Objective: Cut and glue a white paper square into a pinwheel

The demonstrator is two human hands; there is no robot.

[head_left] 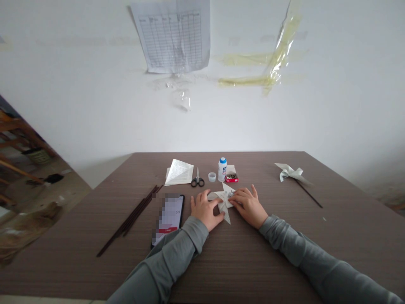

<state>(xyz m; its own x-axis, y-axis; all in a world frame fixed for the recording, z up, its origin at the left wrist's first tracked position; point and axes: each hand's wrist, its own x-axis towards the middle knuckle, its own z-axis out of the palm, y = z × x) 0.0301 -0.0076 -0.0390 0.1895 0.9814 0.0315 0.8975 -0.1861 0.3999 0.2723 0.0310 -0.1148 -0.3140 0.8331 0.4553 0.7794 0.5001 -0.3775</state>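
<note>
A paper pinwheel [225, 205] with printed blades lies on the table between my two hands. From its left side, my left hand [205, 210] holds it with thumb and index finger, the other fingers resting spread on the table. My right hand [251, 207] grips the folded paper near the centre, its fingers bent together and one finger raised. What lies under the right fingertips is hidden. Just beyond stand a white glue bottle [222, 171] with a blue cap, a small red box [232, 178] of metal bits and a clear round cap [211, 176].
Black-handled scissors [198, 180] lie beside a stack of printed paper sheets [180, 172]. Several dark thin sticks [133, 216] and a phone [167, 219] are at the left. Another pinwheel [289, 173] on a stick lies far right. A white wall [202, 126] borders the table's [316, 253] back edge.
</note>
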